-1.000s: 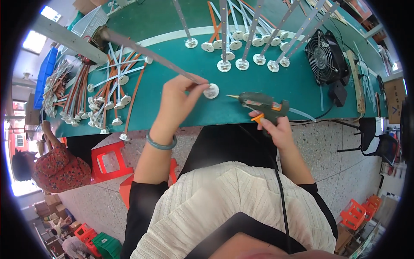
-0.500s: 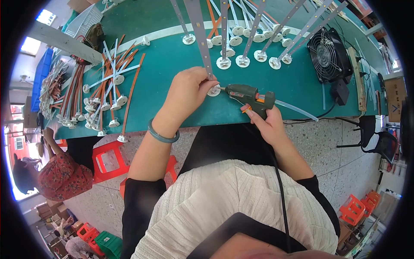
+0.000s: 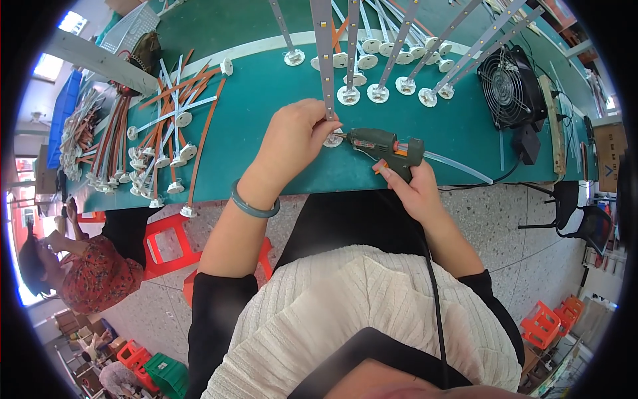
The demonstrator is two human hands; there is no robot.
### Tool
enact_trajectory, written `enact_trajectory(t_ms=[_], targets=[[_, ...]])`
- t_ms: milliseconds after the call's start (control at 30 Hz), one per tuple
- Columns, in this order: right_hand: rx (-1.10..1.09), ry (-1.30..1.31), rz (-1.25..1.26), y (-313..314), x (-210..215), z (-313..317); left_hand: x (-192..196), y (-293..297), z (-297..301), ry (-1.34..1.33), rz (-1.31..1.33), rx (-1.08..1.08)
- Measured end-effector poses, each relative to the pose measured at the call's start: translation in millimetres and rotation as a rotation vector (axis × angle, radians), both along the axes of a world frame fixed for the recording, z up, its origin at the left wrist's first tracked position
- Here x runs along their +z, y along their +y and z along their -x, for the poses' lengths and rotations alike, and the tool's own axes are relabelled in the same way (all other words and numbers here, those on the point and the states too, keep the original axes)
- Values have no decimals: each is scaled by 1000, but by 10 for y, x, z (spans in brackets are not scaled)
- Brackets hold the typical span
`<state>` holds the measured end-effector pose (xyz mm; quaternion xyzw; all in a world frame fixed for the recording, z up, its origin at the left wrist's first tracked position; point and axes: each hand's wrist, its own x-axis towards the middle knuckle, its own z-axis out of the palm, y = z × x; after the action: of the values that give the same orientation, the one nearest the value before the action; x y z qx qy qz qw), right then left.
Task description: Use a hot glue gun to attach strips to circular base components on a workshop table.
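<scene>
My left hand [image 3: 296, 139] pinches a long grey strip [image 3: 324, 53] that stands upright on a small white round base [image 3: 333, 140] on the green table [image 3: 266, 133]. My right hand [image 3: 407, 186] grips a dark green glue gun [image 3: 389, 147] with an orange trigger. Its nozzle points left and touches the base where the strip meets it. A clear glue stick [image 3: 458, 167] sticks out of the gun's back.
Several finished strips on white bases [image 3: 379, 93] stand behind my hands. A pile of orange and white strips with bases [image 3: 166, 133] lies at the left. A black fan [image 3: 512, 86] sits at the right. Red stools [image 3: 169, 243] and a seated person [image 3: 86, 272] are at the lower left.
The strip has been stood upright from a leftward lean. The glue gun has moved left, and its nozzle now touches the base under my left hand.
</scene>
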<state>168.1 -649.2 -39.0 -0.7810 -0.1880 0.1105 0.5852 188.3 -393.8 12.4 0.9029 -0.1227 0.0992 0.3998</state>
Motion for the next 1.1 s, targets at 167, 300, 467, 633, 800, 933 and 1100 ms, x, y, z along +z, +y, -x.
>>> enact_trajectory(t_ms=[167,300,467,633,800,933,1100], targets=[[-3,-7,21,-10,-4,59,-27,-30,58,1,31,-6],[-3,-95,54,8,15,96,-39,-54,89,-7,29,-2],[-51,-178,103,35,47,34,-29,-77,-6,-10,26,-2],[-35,-150,115,78,36,-68,34,-7,-74,-47,-34,13],[26,-331,122,123,6,-54,-81,83,56,-114,-62,32],[-122,19,-33,-59,-193,102,-302,-115,23,-118,27,13],[-14,-27,-66,-105,-359,101,-252,-184,178,-42,32,81]])
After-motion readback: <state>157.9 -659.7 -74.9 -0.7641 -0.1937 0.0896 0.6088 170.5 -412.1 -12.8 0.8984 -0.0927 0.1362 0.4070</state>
